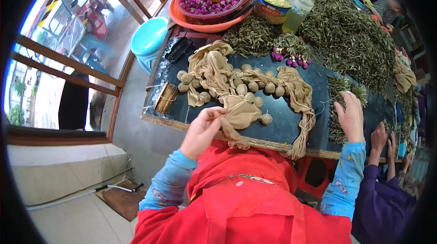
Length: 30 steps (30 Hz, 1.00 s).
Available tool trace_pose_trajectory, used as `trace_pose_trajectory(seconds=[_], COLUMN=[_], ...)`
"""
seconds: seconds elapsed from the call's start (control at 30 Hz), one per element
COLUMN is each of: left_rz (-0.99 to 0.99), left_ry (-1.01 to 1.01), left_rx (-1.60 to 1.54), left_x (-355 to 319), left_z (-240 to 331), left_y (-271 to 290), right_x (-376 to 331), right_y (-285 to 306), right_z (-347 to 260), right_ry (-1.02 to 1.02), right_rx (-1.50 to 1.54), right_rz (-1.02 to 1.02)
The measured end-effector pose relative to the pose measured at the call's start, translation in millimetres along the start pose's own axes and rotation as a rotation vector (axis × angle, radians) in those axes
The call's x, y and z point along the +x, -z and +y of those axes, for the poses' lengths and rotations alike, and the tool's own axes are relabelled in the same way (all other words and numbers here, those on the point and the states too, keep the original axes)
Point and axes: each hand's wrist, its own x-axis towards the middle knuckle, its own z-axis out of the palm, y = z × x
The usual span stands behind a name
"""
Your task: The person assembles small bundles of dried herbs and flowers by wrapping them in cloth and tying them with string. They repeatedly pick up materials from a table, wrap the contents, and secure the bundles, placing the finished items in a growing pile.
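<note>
My left hand (205,128) pinches the edge of a tan stretchy cloth tube (241,112), much like a stocking, at the table's near edge. Round balls (241,89) are wrapped and tied into the twisted cloth, which lies in a heap across the dark tabletop. One end of tan cloth (296,89) hangs over the front edge on the right. Farther right, my right hand (350,115) rests at a pile of dried leaves (337,125), thumb apart from the fingers; nothing shows in its grasp. A thin white thread (322,104) lies between cloth and leaves.
A tied stick bundle (166,98) and a black tray (179,50) lie at the left. Behind are a basin of purple buds (189,2), a jar (274,0), a bottle (299,9) and heaped leaves (346,30). A co-worker's hands (378,139) are close on the right.
</note>
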Motion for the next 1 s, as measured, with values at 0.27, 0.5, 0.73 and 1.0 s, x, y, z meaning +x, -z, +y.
trace_pose_trajectory(seconds=[0.27, 0.5, 0.73, 1.0], left_rz=[-0.108, 0.11, 0.034, 0.002], left_ry=[-0.003, -0.313, -0.006, -0.036], left_rx=[-0.312, 0.16, 0.576, 0.332], left_x=[-18.3, -43.0, -68.1, -75.2], left_z=[18.2, 78.8, 60.0, 78.2], left_y=[-4.5, 9.3, 29.2, 35.4], right_x=[80.6, 82.4, 71.3, -15.1], right_y=[5.4, -53.0, -50.7, -106.8], right_z=[-178.8, -261.4, -242.4, -227.8], right_ry=[0.798, 0.716, 0.555, 0.551], right_rx=[0.735, 1.054, 1.001, 0.527], right_rz=[-0.279, -0.448, -0.207, -0.138])
